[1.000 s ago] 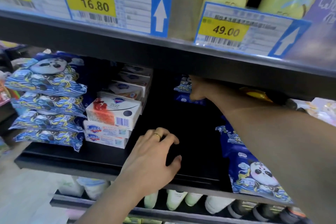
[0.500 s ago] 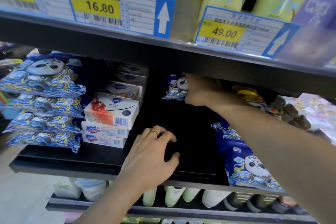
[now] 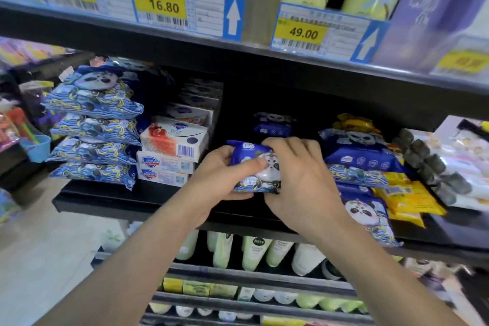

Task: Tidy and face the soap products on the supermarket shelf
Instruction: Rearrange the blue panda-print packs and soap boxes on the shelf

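Observation:
A small blue panda-print pack [image 3: 258, 167] is held above the front of the black shelf [image 3: 127, 200]. My left hand [image 3: 219, 174] grips its left end with the thumb across the front. My right hand [image 3: 299, 180] grips its right side, fingers curled over the top. White boxed soap bars [image 3: 173, 145] are stacked left of my hands, the top box lying askew. Another small panda pack [image 3: 274, 124] sits deep at the back. More panda packs [image 3: 362, 159] are stacked to the right.
A tall stack of large panda packs [image 3: 92, 124] fills the shelf's left end. Yellow packs [image 3: 407, 198] and a white bag [image 3: 460, 156] lie at the right. Price tags [image 3: 164, 6] hang on the upper shelf edge. Green tubes [image 3: 254, 251] stand on the shelf below.
My right hand has pulled the small panda pack from the back of the shelf to the front. My left hand has left the shelf and taken hold of the pack's left end.

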Demonstrator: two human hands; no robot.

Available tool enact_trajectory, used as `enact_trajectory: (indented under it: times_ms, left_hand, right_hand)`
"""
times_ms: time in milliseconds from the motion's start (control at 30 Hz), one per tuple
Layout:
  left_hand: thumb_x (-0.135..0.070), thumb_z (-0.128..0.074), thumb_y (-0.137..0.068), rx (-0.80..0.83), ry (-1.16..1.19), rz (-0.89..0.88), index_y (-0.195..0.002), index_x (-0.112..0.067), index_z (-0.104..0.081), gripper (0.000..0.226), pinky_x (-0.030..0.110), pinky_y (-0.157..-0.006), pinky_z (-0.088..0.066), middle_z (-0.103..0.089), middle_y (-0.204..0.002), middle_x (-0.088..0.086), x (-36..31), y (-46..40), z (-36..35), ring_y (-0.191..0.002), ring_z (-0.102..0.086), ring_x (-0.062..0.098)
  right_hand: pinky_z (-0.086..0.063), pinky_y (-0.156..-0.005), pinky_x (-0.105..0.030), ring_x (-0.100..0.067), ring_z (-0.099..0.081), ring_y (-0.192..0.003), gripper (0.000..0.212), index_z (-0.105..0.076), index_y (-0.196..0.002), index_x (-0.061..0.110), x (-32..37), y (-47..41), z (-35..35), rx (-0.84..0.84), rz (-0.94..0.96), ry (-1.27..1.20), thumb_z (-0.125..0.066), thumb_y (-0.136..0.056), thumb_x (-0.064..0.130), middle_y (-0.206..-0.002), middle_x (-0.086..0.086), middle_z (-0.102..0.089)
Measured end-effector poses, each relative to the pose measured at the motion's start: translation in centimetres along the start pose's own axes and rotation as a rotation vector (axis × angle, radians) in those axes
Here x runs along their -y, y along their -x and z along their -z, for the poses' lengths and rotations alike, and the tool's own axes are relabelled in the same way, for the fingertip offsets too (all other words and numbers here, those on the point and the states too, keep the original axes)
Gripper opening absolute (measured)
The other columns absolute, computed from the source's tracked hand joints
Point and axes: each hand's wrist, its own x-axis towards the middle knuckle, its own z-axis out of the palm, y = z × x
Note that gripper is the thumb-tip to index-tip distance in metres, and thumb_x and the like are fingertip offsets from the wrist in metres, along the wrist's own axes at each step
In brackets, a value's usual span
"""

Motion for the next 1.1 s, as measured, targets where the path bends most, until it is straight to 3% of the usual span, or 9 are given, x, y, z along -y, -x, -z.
enact_trajectory:
  times_ms: [167,333,400,567,700,767,833,967,1100]
  left_hand:
    - [-0.026,-0.086,-0.085,0.045,0.010,-0.011,-0.118,-0.018,-0.069,0.038,0.035,-0.075,-0.065,-0.081,-0.105,0.001,1.0,1.2,-0.1,-0.096,-0.079,0.020]
    - [-0.020,-0.084,-0.088,0.031,0.012,-0.077,-0.120,-0.020,-0.068,0.036,0.036,-0.079,-0.065,-0.080,-0.110,0.003,1.8,2.1,0.0,-0.100,-0.079,0.023]
    - [-0.020,-0.084,-0.088,0.030,0.016,-0.093,-0.119,-0.023,-0.068,0.034,0.038,-0.084,-0.064,-0.080,-0.112,0.001,2.0,2.5,-0.1,-0.102,-0.078,0.021]
    - [-0.015,-0.083,-0.088,0.050,0.032,-0.156,-0.124,-0.029,-0.065,0.042,0.029,-0.079,-0.061,-0.079,-0.117,0.000,2.2,3.0,-0.4,-0.106,-0.077,0.022]
    - [-0.016,-0.087,-0.084,0.077,0.033,-0.235,-0.125,-0.033,-0.066,0.049,0.028,-0.087,-0.059,-0.076,-0.122,0.003,2.2,3.2,-0.2,-0.113,-0.073,0.021]
    - [-0.021,-0.088,-0.080,0.081,0.041,-0.270,-0.126,-0.034,-0.067,0.052,0.028,-0.090,-0.059,-0.075,-0.123,0.005,2.2,3.3,-0.1,-0.115,-0.072,0.021]
    - [-0.027,-0.090,-0.076,0.083,0.043,-0.298,-0.125,-0.035,-0.067,0.055,0.025,-0.090,-0.058,-0.075,-0.123,0.004,2.3,3.4,0.1,-0.113,-0.071,0.019]
    - [-0.027,-0.091,-0.073,0.114,0.034,-0.329,-0.124,-0.035,-0.068,0.056,0.021,-0.087,-0.057,-0.076,-0.118,0.001,2.5,3.4,0.1,-0.108,-0.072,0.013]
    - [-0.027,-0.092,-0.072,0.118,0.027,-0.335,-0.124,-0.037,-0.069,0.057,0.020,-0.086,-0.057,-0.076,-0.118,0.000,2.5,3.5,0.3,-0.107,-0.072,0.011]
  right_hand:
    - [-0.040,-0.111,-0.034,-0.019,-0.031,-0.138,0.090,-0.041,-0.151,0.029,-1.3,2.8,-0.5,-0.032,0.046,-0.117,-0.083,-0.072,0.021,-0.146,0.007,-0.041]
    - [-0.027,-0.109,-0.018,0.000,-0.022,-0.148,0.086,-0.030,-0.151,0.049,-2.9,4.8,0.0,-0.064,-0.016,-0.461,-0.077,-0.080,0.056,-0.156,0.024,-0.023]
    - [-0.037,-0.107,-0.021,0.003,-0.034,-0.141,0.070,-0.036,-0.147,0.051,-3.5,5.3,0.2,-0.135,-0.077,-0.598,-0.069,-0.086,0.062,-0.147,0.028,-0.033]
    - [-0.050,-0.073,-0.021,-0.008,-0.064,-0.091,0.052,-0.054,-0.129,0.049,-3.4,5.5,1.3,-0.261,-0.286,-0.756,-0.059,-0.083,0.070,-0.123,0.026,-0.055]
    - [-0.055,-0.054,-0.026,-0.016,-0.074,-0.073,0.048,-0.068,-0.109,0.051,-2.8,4.8,2.6,0.008,-0.573,-1.164,-0.066,-0.072,0.082,-0.107,0.024,-0.070]
    - [-0.056,-0.054,-0.034,-0.026,-0.077,-0.076,0.044,-0.073,-0.098,0.051,-2.5,4.4,3.1,0.174,-0.657,-1.347,-0.075,-0.065,0.081,-0.100,0.025,-0.073]
    - [-0.059,-0.059,-0.036,-0.030,-0.079,-0.081,0.040,-0.071,-0.091,0.060,-2.4,4.2,3.2,0.268,-0.663,-1.351,-0.071,-0.059,0.085,-0.103,0.030,-0.070]
    - [-0.061,-0.062,-0.034,-0.032,-0.078,-0.088,0.052,-0.078,-0.100,0.045,-2.5,3.7,3.0,0.400,-0.696,-1.486,-0.071,-0.066,0.084,-0.114,0.009,-0.077]
    - [-0.059,-0.059,-0.033,-0.028,-0.074,-0.076,0.056,-0.080,-0.104,0.033,-2.6,3.3,3.0,0.441,-0.711,-1.529,-0.072,-0.069,0.075,-0.108,-0.002,-0.079]
